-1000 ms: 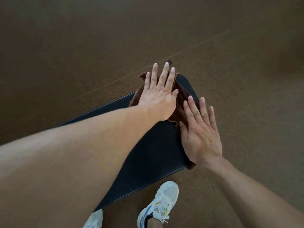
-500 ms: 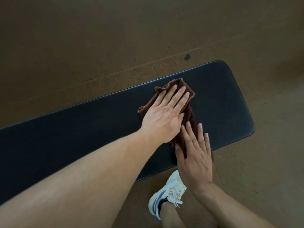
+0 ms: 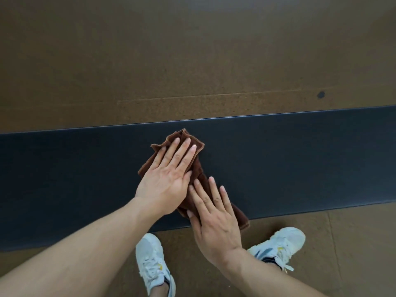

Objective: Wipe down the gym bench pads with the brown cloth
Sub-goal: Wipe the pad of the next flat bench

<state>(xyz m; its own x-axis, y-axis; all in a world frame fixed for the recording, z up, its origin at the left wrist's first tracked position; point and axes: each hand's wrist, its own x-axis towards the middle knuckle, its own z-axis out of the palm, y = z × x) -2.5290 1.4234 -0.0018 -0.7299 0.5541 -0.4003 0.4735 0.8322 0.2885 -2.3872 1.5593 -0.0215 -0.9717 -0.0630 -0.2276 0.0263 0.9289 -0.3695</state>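
Observation:
A long black gym bench pad (image 3: 289,159) runs across the view from left to right. The brown cloth (image 3: 183,137) lies folded and rumpled on its middle, reaching from near the far edge to the near edge, where one corner hangs over. My left hand (image 3: 169,176) presses flat on the far part of the cloth, fingers stretched out. My right hand (image 3: 214,217) presses flat on the near part, at the pad's front edge. Both palms cover most of the cloth.
Brown speckled floor surrounds the bench, with a dark spot (image 3: 320,94) beyond it at the right. My two white sneakers (image 3: 152,260) (image 3: 278,243) stand on the floor close against the near side of the pad.
Both hands slid the cloth leftward along the pad, from its rounded right end to its middle. The pad's end has left the view and both feet now show.

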